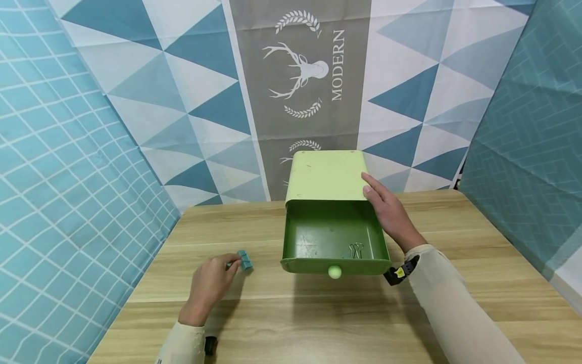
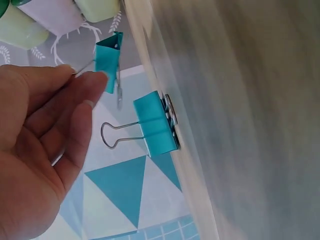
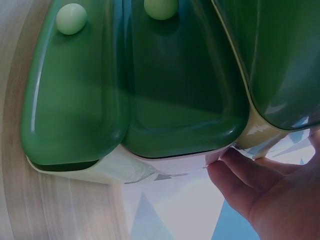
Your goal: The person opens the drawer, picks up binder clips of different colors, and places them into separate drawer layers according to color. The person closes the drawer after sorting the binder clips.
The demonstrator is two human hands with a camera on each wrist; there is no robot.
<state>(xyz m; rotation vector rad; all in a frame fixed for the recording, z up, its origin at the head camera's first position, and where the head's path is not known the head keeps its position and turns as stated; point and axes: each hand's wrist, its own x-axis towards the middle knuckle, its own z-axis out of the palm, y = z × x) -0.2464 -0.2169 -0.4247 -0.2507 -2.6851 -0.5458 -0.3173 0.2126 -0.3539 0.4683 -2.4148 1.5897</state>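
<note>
My left hand [image 1: 210,284] is low over the table on the left, its fingertips pinching a teal binder clip [image 2: 107,61] by a wire handle. Beside it a second teal binder clip [image 2: 156,124] rests on the tabletop, one wire handle sticking out. To the right stands a stacked drawer box with a pale yellow-green top [image 1: 327,174]. Its upper green drawer [image 1: 318,237] is pulled out. Silver wire handles [image 1: 356,250] show inside near the drawer front; what they belong to is hidden. My right hand [image 1: 393,217] rests against the box's right side with extended fingers.
Two lower green drawer fronts [image 3: 75,110] with round knobs [image 3: 71,19] sit below the pulled-out drawer. The wooden table [image 1: 254,323] ends at a patterned cloth backdrop [image 1: 195,101]. A blue grid cloth [image 1: 59,177] hangs along the left side.
</note>
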